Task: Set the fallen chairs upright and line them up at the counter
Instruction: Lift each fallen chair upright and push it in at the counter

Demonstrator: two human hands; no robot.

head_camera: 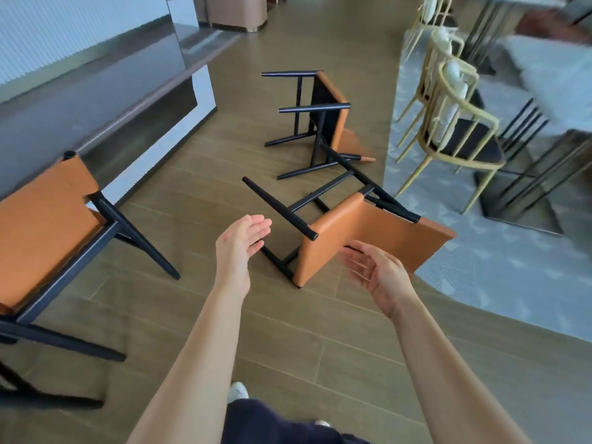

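Chair 1, the near fallen chair [362,238], lies on its side on the wood-plank floor [288,341], just ahead of both hands and a little to the right. Its orange upholstery faces the person. Its black legs point away and to the left, towards the counter [96,91], so its length runs across the view, not towards the person.

The right hand [374,270] is the nearer one. It hovers just beside the lower orange edge with its fingers spread and lightly curved, holding nothing. The left hand [238,243] is flat, fingers together and straight, close to the end of 1 leg and not touching it. Righting the chair probably means tipping the legs down to the left.

Chair 2, the far fallen chair [341,123], lies beyond it with its legs also pointing left. The legs of the 2 chairs overlap in the view, and I cannot tell whether they touch. An upright chair [41,225] of the same kind stands at the counter on the left.

To the right, grey carpet [480,283] begins close to the near chair's back. Gold-framed chairs [461,129] stand there, which leaves limited room on that side.
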